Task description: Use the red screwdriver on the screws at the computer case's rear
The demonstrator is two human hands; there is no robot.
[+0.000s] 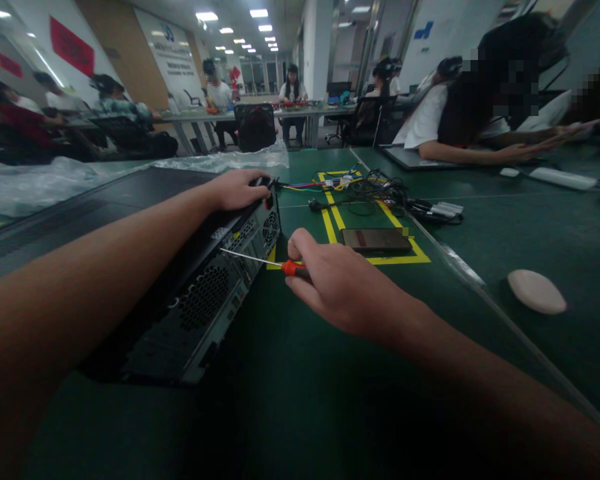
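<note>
A black desktop computer case [155,183] lies on its side on the green table, its metal rear panel [243,250] with vents and ports turned toward the right. My left hand [240,189] grips the far rear corner of the case, thumb by the edge; its other fingertips are partly hidden. Closed around the handle of a screwdriver [289,268] with an orange-red collar is my right hand [330,273]. The thin shaft points left, and its tip is at the panel's upper edge; whether it touches a screw I cannot tell.
Beyond the case lie tangled cables [375,190] and a dark flat box [377,240] inside yellow tape. A pale rounded object [536,291] sits at the right. Clear plastic wrap [220,159] lies behind the case. A co-worker's arm [473,153] rests on the table's far right.
</note>
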